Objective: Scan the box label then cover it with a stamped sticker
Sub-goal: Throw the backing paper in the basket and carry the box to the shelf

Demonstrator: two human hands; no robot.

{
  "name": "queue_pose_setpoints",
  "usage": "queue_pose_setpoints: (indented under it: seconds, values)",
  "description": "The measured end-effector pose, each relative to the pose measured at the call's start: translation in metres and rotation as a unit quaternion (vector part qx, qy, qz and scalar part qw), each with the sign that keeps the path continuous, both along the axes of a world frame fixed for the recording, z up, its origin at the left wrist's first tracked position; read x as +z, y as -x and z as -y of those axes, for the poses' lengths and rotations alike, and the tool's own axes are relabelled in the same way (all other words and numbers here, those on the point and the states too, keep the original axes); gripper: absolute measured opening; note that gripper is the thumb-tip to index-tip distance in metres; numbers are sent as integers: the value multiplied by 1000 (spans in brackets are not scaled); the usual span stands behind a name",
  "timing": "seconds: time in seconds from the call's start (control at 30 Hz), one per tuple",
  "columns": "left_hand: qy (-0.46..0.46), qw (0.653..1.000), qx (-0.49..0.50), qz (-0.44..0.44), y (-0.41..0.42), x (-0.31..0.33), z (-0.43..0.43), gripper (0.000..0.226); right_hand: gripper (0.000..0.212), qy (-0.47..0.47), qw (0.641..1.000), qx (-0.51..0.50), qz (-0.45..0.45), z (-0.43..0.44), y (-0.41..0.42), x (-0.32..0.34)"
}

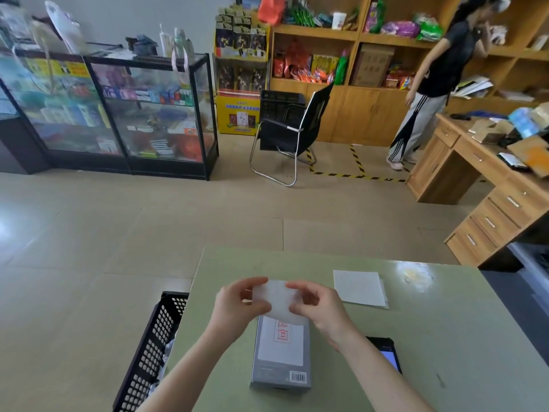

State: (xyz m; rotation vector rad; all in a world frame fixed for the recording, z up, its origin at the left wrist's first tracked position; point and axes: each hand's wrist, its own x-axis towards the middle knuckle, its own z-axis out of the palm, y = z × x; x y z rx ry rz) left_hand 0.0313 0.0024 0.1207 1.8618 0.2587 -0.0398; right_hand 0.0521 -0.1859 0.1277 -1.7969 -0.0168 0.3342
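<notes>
Holding a thin white sheet (279, 298) with both hands at lower centre of the frame, just above the far end of the grey box (280, 370). Left hand (237, 304) pinches its left edge between thumb and fingers; right hand (318, 307) pinches the right side, fingers curled over the top. Neither hand is slack.

The sheet looks translucent and floppy, sagging slightly between the grips. My guess is that it is backing paper or a spare sticker, but I can't tell which. Near weightless, so it will curl or catch air. Best held at two opposite edges, as it is now.

The box lies flat on the green table (430, 337), long side running away from the camera, barcode (298, 376) at the near end. A white sticker (280, 341) with a red stamp (282, 331) already sits on its top face, apparently stuck down flat. The far edge is hidden under the sheet, so I can't confirm full adhesion there.

The box is likely light, rigid cardboard with a smooth finish. Grip it by the long sides and avoid dragging fingers across the fresh ink.

More white sheets (359, 288) lie at right of centre on the table. A phone (386, 355) is partly hidden behind the right forearm. A black basket (148, 352) stands at lower left, off the table edge.

Judgement: covering is nearly done and pressing down the edges remains.
</notes>
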Motion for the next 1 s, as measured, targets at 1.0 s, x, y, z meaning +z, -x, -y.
queue_pose_setpoints:
  seconds: [1.0]
  values:
    - [127, 991, 48, -22, 7, 17, 3, 33, 17, -174, 971, 0, -162, 4, 5, 12]
